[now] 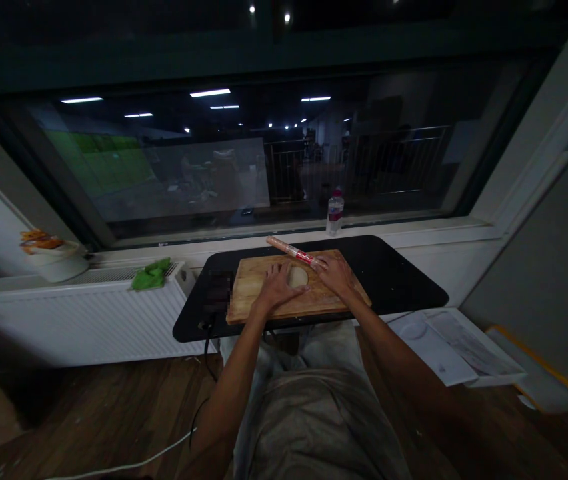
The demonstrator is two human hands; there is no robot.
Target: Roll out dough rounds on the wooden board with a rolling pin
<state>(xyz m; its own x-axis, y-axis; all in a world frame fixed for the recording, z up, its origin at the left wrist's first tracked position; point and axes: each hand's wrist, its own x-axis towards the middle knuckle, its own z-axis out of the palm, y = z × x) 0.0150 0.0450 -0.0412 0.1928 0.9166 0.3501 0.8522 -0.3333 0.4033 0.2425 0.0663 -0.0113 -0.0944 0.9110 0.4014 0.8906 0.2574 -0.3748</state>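
Observation:
A round, flat piece of pale dough (298,276) lies on a wooden cutting board (249,303). My left hand (278,288) rests at its left side, fingers apart, with the thumb along the dough's near edge. In my right hand (333,273) is the near end of a rolling pin (288,249), which has a red label and looks wrapped in clear film. The pin slants away to the left, its far end beyond the board's back edge. My right palm and fingers hide the pin's near end.
Under the board is a black tabletop (404,287). A water bottle (335,213) stands on the windowsill behind. To the left, a green cloth (151,274) and a white pot (61,262) sit on the radiator (114,327). A white box (464,347) lies to the right.

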